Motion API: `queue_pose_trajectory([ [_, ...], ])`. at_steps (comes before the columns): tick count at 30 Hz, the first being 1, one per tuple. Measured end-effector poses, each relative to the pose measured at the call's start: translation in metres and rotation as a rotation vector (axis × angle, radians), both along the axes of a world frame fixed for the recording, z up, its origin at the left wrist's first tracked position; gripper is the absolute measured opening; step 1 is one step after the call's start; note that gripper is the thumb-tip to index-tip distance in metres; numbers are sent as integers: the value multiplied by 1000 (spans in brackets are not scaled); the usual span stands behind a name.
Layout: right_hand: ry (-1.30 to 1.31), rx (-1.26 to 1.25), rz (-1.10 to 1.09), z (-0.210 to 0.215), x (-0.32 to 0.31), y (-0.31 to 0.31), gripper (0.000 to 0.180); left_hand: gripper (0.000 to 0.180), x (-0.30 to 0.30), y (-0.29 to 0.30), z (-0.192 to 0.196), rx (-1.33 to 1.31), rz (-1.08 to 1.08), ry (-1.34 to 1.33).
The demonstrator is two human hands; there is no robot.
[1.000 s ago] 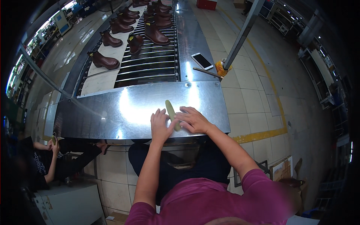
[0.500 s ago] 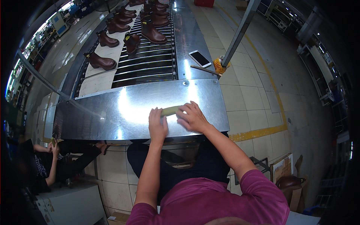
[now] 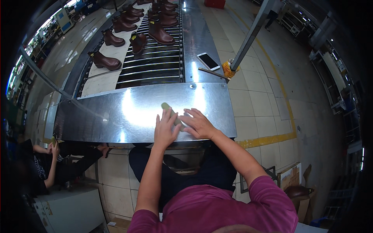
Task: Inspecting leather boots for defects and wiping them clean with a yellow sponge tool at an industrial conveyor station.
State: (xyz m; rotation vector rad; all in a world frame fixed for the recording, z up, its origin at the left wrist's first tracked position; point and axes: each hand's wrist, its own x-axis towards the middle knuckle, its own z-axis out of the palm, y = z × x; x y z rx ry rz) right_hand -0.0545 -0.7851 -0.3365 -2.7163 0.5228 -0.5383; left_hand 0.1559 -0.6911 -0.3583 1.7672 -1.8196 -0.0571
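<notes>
A long, narrow olive-green piece with rounded ends (image 3: 166,105) slants over the shiny metal tabletop (image 3: 93,120). Its upper end points away from me and to the left. My left hand (image 3: 166,130) is closed around its middle, fingers across it and the thumb along the near side. At the lower end, my right hand (image 3: 199,125) curls its fingers and thumb about the piece. Part of it is hidden under my fingers, and I cannot make out its exact kind.
Brown ankle boots (image 3: 107,61) stand in rows on the roller conveyor (image 3: 151,72) beyond the tabletop. A phone (image 3: 208,61) and a thin dark bar (image 3: 213,72) lie on the right metal edge, near a post (image 3: 252,35). At left, a seated person (image 3: 46,163) holds a similar green piece.
The green piece has turned from nearly level to a steep slant, its left end swinging away from me. My hands shifted along it and my right hand came slightly nearer to me.
</notes>
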Motion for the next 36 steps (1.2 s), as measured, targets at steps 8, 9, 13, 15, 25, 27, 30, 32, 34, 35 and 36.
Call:
queue_pose_trajectory([
  [8,7,-117,-105,-5,9,1,61,37,-5,7,4,-37,-168,316],
  [9,3,-101,-110,-5,9,-2,57,37,-3,4,2,-37,-172,316],
  [13,15,-46,-74,-4,2,1,50,40,-5,2,-8,-162,148,26],
  [15,-20,-105,-56,1,8,3,51,38,-4,1,-13,-149,231,71],
  [25,-219,-141,-74,-3,4,6,51,29,-5,4,-14,-122,253,118],
  [27,-164,-139,-130,-7,6,8,54,28,-3,3,-12,-102,185,137],
  [30,-71,-143,-197,-5,9,3,57,25,-4,2,-11,-138,154,164],
  [32,-111,-72,-107,-5,4,3,56,24,-3,2,-15,-182,188,177],
  [34,-215,40,22,-5,3,2,59,24,-4,0,-17,-238,325,235],
  [35,-213,44,23,-4,2,2,59,24,-5,1,-18,-234,327,236],
  [36,-196,81,47,-3,0,2,59,27,-4,2,-18,-198,287,219],
])
